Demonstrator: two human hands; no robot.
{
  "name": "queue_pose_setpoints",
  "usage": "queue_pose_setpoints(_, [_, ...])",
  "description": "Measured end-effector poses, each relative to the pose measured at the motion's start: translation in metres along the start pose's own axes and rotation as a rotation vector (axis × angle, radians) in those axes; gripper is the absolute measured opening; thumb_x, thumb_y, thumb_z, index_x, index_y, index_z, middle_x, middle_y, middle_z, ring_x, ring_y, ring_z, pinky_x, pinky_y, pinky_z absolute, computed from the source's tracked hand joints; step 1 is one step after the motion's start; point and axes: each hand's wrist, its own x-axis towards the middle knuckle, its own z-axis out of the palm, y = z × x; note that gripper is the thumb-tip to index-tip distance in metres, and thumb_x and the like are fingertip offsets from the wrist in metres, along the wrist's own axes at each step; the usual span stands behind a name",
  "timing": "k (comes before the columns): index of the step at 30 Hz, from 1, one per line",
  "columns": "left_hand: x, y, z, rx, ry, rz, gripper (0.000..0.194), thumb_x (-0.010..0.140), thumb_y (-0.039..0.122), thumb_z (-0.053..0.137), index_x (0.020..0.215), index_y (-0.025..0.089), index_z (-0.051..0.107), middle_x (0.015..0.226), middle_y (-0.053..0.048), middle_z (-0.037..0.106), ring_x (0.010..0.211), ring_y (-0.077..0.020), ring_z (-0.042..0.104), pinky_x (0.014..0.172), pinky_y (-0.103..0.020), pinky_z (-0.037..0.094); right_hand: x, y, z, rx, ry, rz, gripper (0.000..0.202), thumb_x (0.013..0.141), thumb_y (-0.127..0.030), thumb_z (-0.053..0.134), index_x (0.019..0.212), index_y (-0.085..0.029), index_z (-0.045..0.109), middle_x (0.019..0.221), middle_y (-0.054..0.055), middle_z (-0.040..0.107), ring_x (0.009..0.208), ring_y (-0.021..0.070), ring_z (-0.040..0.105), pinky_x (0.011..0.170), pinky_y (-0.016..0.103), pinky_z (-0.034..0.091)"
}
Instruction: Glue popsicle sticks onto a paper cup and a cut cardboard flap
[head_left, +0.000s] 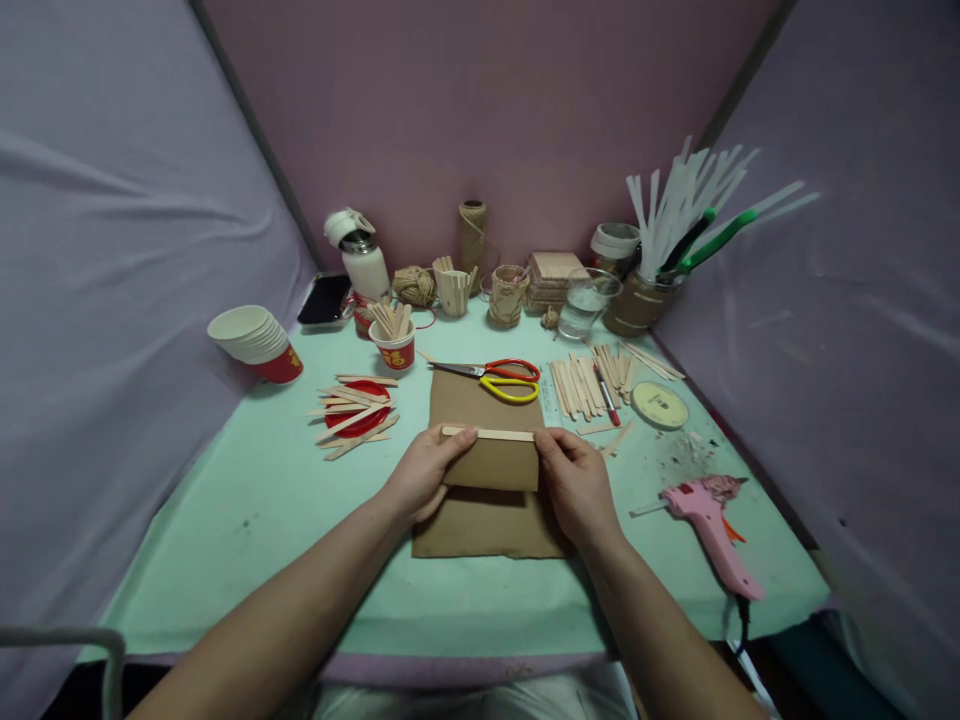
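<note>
Between my two hands is a small rectangular piece of brown cardboard (491,467), with a pale wooden craft stick (506,435) lying along its far edge. My left hand (420,472) is closed on the left end, its thumb pressing near the stick. At the right end, my right hand (576,480) pinches the cardboard and stick at the corner. Beneath them a larger cardboard sheet (480,535) lies flat on the table. Scissors (502,378) with red and yellow handles rest across the top of that sheet, blades pointing left.
Craft sticks lie over a red lid (385,392) at left and in rows (574,388) at right. A pink glue gun (712,525) lies front right. Behind stand a glass of water (581,312), stacked paper cups (259,345) and a jar (637,308) holding glue sticks and pliers.
</note>
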Motion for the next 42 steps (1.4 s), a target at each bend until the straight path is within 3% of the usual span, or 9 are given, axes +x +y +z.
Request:
queue_pose_setpoints(3, [0.0, -0.003, 0.003, 0.031, 0.026, 0.013, 0.042, 0.063, 0.045, 0.083, 0.088, 0.015, 0.066, 0.08, -0.004, 0.073, 0.075, -0.0195, 0.065, 0.074, -0.031, 0.049, -0.001, -0.003, 0.002, -0.026, -0.023, 0.01, 0.039, 0.076, -0.058, 0.066, 0.083, -0.02, 0.072, 0.077, 0.002, 0.07, 0.07, 0.0183, 0.06, 0.062, 0.027, 0.044])
queue_pose_setpoints(8, [-0.001, -0.009, 0.009, 0.17, 0.015, 0.091, 0.037, 0.064, 0.044, 0.082, 0.084, 0.016, 0.07, 0.08, -0.002, 0.072, 0.076, -0.0172, 0.063, 0.072, -0.027, 0.045, -0.006, -0.01, 0.01, -0.182, -0.027, 0.009, 0.034, 0.065, -0.05, 0.077, 0.075, -0.019, 0.07, 0.071, 0.002, 0.069, 0.067, 0.0186, 0.059, 0.061, 0.028, 0.044])
queue_pose_setpoints(15, [-0.001, -0.009, 0.011, 0.246, 0.108, 0.154, 0.033, 0.062, 0.042, 0.083, 0.075, 0.015, 0.069, 0.073, -0.002, 0.069, 0.071, -0.0161, 0.06, 0.068, -0.026, 0.043, -0.008, -0.01, 0.014, -0.189, -0.05, -0.017, 0.032, 0.067, -0.05, 0.075, 0.074, -0.019, 0.069, 0.07, 0.003, 0.069, 0.067, 0.019, 0.059, 0.061, 0.028, 0.044])
queue_pose_setpoints(20, [-0.001, -0.004, 0.006, 0.134, 0.049, 0.081, 0.038, 0.067, 0.05, 0.078, 0.081, 0.015, 0.07, 0.072, -0.003, 0.07, 0.068, -0.0162, 0.061, 0.067, -0.026, 0.045, -0.001, -0.01, 0.005, -0.07, -0.15, 0.084, 0.033, 0.071, -0.052, 0.072, 0.077, -0.019, 0.07, 0.072, 0.002, 0.069, 0.068, 0.0179, 0.058, 0.06, 0.026, 0.042])
queue_pose_setpoints(24, [-0.002, -0.002, 0.004, 0.067, -0.032, 0.018, 0.043, 0.07, 0.053, 0.075, 0.085, 0.013, 0.072, 0.071, -0.005, 0.071, 0.066, -0.0177, 0.064, 0.066, -0.027, 0.048, 0.005, -0.011, -0.001, 0.061, -0.19, 0.199, 0.033, 0.066, -0.048, 0.077, 0.075, -0.017, 0.068, 0.067, 0.0, 0.066, 0.062, 0.0145, 0.054, 0.057, 0.025, 0.039])
queue_pose_setpoints(29, [-0.001, -0.003, 0.005, 0.045, -0.046, 0.01, 0.043, 0.07, 0.051, 0.075, 0.086, 0.012, 0.073, 0.073, -0.006, 0.072, 0.068, -0.0186, 0.065, 0.067, -0.027, 0.049, 0.007, -0.008, -0.003, -0.001, -0.128, 0.163, 0.034, 0.065, -0.047, 0.079, 0.072, -0.017, 0.067, 0.066, -0.001, 0.064, 0.06, 0.0125, 0.051, 0.056, 0.023, 0.035])
queue_pose_setpoints(34, [0.001, 0.002, 0.0, 0.078, -0.024, -0.004, 0.042, 0.075, 0.049, 0.071, 0.096, 0.013, 0.071, 0.085, -0.007, 0.072, 0.079, -0.0183, 0.065, 0.074, -0.027, 0.049, 0.01, -0.003, -0.007, -0.004, -0.179, 0.14, 0.033, 0.075, -0.05, 0.068, 0.081, -0.017, 0.069, 0.074, 0.002, 0.069, 0.071, 0.0181, 0.059, 0.065, 0.027, 0.042])
queue_pose_setpoints(39, [0.005, 0.004, -0.014, 0.407, 0.083, 0.143, 0.038, 0.08, 0.041, 0.067, 0.11, 0.019, 0.063, 0.088, -0.003, 0.07, 0.079, -0.0176, 0.064, 0.07, -0.027, 0.048, 0.011, 0.001, -0.006, -0.334, -0.11, -0.065, 0.034, 0.084, -0.044, 0.058, 0.104, -0.017, 0.068, 0.095, 0.007, 0.071, 0.087, 0.0219, 0.062, 0.078, 0.033, 0.045])
queue_pose_setpoints(42, [0.007, 0.002, -0.019, 0.768, 0.2, 0.375, 0.026, 0.084, 0.034, 0.061, 0.103, 0.018, 0.065, 0.098, -0.006, 0.07, 0.09, -0.0207, 0.064, 0.083, -0.034, 0.048, 0.011, 0.005, -0.006, -0.527, -0.05, -0.239, 0.034, 0.088, -0.038, 0.054, 0.111, -0.016, 0.064, 0.098, 0.009, 0.069, 0.089, 0.0224, 0.062, 0.083, 0.036, 0.046])
